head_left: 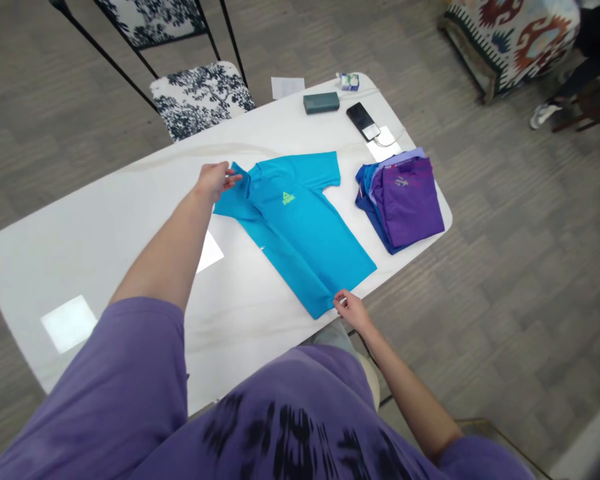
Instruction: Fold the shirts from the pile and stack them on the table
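Note:
A bright blue T-shirt (300,213) with a small yellow-green logo lies on the white table (130,200), its left side partly turned over along a lengthwise fold. My left hand (216,181) pinches the shirt near the collar and left shoulder, where the fabric is raised a little. Down at the hem, by the table's near edge, my right hand (351,309) grips the cloth between thumb and fingers. Right of the shirt sits a stack of folded clothes, with a purple shirt (411,203) on top and blue garments under it.
Toward the far end are a dark green case (321,103), a phone (363,121) with a cable and a small carton (349,82). A patterned chair (203,97) stands beyond the table. At upper right, a person's leg and shoe (545,115) show near a patterned covered piece (517,40).

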